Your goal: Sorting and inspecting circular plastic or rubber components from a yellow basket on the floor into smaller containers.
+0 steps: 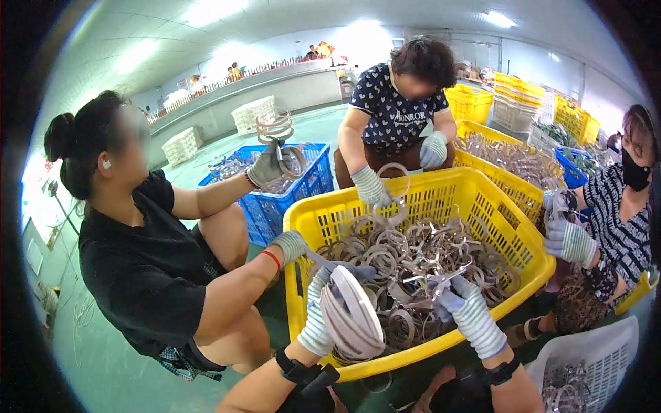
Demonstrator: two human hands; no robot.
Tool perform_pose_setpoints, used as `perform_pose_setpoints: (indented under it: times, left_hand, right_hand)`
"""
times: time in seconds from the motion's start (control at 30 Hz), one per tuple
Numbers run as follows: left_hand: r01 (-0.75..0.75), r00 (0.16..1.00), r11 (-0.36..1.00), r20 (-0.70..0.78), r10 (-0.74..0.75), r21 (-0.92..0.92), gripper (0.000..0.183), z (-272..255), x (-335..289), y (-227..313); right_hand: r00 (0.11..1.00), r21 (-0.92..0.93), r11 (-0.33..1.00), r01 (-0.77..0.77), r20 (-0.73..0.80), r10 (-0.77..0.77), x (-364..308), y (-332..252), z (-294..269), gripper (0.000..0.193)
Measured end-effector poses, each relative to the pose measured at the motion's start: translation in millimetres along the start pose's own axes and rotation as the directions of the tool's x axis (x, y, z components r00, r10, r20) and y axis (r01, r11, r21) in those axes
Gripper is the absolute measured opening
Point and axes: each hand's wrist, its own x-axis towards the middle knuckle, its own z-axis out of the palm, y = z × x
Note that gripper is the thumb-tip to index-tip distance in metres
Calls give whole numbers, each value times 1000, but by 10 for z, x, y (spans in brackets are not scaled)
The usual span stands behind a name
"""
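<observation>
Your left hand (317, 316), in a striped glove, gripped a stack of pale round bands (351, 323) over the near left part of a yellow crate (413, 359); you couldn't tell if the stack circled that hand. Your right hand (475, 316), gloved alike, was closed on a grey band with shiny metal ends (441, 286), just above the loose pile (382, 258) in the crate. Opposite, a person in a heart-print shirt (394, 103) held a ring (394, 167); leftward, a blue crate (265, 224) stood beside the yellow one.
</observation>
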Motion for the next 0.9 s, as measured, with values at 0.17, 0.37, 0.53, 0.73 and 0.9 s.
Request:
perform_pose_setpoints:
  times: [0.17, 0.37, 0.53, 0.73, 0.9]
  left_hand:
    - [35, 989, 999, -143, -35, -2, 27, 52, 101, 36]
    - [97, 995, 995, 1, -97, -17, 23, 35, 84, -1]
    - [80, 995, 997, 55, -80, 9, 18, 40, 55, 7]
    - [241, 971, 970, 5, -241, -12, 22, -91, 97, -84]
    - [10, 975, 823, 177, -133, 568, 26, -267, 32, -241]
  right_hand:
    - [965, 111, 990, -85, 257, 54, 2, -13, -78, 34]
    - [965, 68, 988, -140, 231, 121, -18, -41, -42, 33]
    - [991, 10, 997, -81, 106, 79, 17, -21, -39, 27]
    - [984, -115, 978, 175, 22, -174, -84, -74, 16, 27]
    - [947, -162, 949, 270, -133, -292, -171, -195, 69, 19]
